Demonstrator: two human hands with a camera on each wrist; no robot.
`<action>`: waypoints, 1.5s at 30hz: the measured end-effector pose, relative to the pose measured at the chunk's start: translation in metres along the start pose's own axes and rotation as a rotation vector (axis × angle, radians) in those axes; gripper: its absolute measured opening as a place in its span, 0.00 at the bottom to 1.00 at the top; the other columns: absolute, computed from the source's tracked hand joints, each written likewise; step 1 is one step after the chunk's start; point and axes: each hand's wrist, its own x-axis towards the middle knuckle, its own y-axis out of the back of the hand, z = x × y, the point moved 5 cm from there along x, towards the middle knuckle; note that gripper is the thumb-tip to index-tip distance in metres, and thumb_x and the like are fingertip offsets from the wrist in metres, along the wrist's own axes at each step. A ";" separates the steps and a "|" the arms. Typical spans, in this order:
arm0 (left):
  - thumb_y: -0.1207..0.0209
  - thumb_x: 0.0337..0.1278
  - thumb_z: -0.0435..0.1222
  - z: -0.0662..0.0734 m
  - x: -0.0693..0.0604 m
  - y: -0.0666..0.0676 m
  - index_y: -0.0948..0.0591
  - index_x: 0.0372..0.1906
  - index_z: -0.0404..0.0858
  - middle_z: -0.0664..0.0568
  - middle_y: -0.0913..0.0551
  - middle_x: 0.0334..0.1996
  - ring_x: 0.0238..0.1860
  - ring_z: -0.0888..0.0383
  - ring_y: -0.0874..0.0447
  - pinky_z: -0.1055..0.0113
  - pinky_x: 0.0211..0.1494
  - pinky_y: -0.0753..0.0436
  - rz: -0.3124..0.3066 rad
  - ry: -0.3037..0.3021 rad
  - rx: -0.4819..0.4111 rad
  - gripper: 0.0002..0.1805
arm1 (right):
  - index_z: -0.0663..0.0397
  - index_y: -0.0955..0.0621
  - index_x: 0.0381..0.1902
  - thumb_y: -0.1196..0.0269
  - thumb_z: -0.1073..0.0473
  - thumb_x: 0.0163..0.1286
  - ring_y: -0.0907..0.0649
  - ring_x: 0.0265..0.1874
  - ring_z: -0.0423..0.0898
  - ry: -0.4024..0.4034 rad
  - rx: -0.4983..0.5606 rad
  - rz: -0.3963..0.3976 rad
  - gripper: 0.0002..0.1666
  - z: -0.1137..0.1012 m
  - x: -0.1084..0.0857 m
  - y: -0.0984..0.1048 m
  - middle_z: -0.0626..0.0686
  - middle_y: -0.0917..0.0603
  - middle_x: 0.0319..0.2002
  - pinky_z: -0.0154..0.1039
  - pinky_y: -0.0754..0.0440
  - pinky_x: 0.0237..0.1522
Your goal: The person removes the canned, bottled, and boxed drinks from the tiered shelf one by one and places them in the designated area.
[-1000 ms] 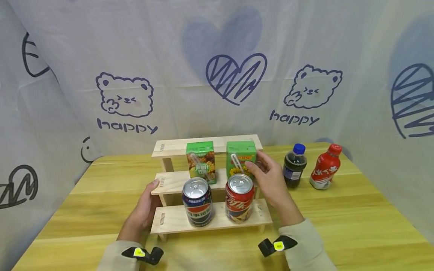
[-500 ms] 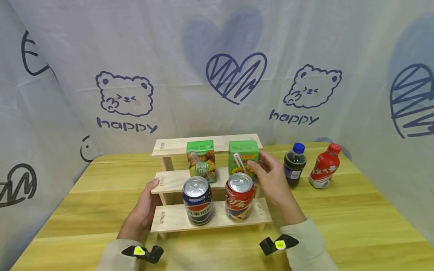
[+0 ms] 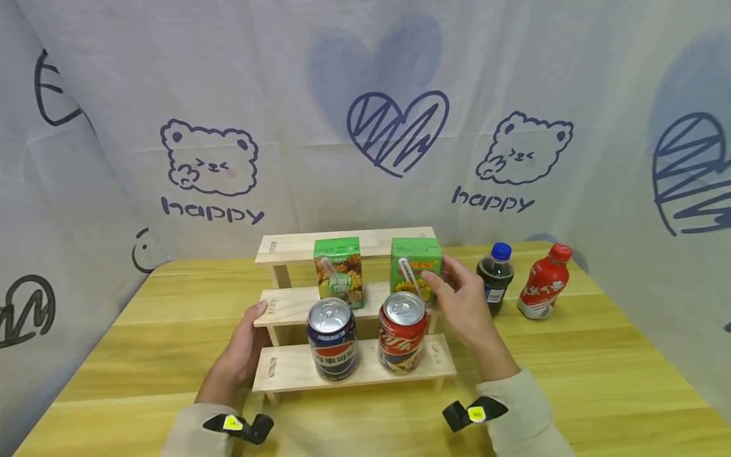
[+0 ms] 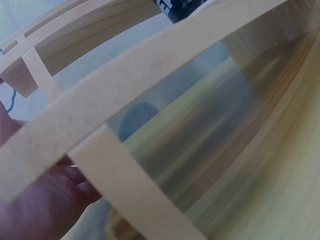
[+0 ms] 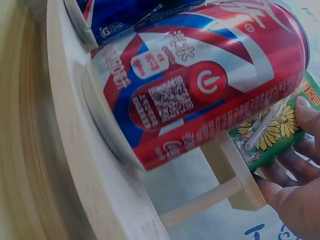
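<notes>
A three-tier wooden shelf [image 3: 290, 247] stands on the table. My left hand [image 3: 240, 349] holds the left end of its middle tier, thumb on top; the left wrist view shows that hand [image 4: 47, 205] beside a wooden leg, fingers partly hidden. My right hand [image 3: 465, 308] grips a green drink carton [image 3: 407, 270] with yellow flowers and a straw, upright at the middle tier's right end. Left of it stands another green drink carton [image 3: 338, 270]. On the bottom tier are a dark blue cola can [image 3: 332, 343] and a red cola can [image 3: 402, 336], which hides the held carton's lower part.
Right of the shelf stand a dark drink bottle with a blue cap [image 3: 495, 276] and a red bottle [image 3: 544, 282]. A white cloth [image 3: 320, 184] with printed bears and hearts hangs behind the wooden table [image 3: 582, 368].
My right hand has slid the green drink carton a little to the right along the middle tier, away from the other carton. My left hand stays on the shelf.
</notes>
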 end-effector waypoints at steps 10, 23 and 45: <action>0.70 0.62 0.67 -0.001 0.003 -0.001 0.51 0.73 0.52 0.43 0.40 0.66 0.65 0.43 0.40 0.52 0.61 0.35 -0.013 0.005 0.000 0.39 | 0.55 0.27 0.60 0.41 0.52 0.68 0.21 0.52 0.50 -0.005 -0.092 0.053 0.26 0.000 -0.004 0.017 0.56 0.21 0.52 0.44 0.25 0.55; 0.71 0.62 0.67 -0.001 0.004 0.001 0.54 0.74 0.50 0.39 0.45 0.68 0.65 0.43 0.42 0.52 0.60 0.35 -0.046 -0.025 0.026 0.41 | 0.56 0.30 0.63 0.45 0.46 0.70 0.22 0.53 0.51 -0.027 -0.260 0.112 0.29 0.007 -0.015 0.059 0.57 0.22 0.54 0.35 0.23 0.51; 0.75 0.62 0.66 0.012 -0.008 -0.009 0.57 0.74 0.47 0.37 0.46 0.68 0.64 0.42 0.41 0.54 0.59 0.34 -0.033 0.001 0.048 0.42 | 0.62 0.37 0.68 0.50 0.46 0.72 0.23 0.53 0.45 -0.143 -0.379 0.187 0.34 0.043 -0.052 0.151 0.66 0.29 0.60 0.17 0.28 0.40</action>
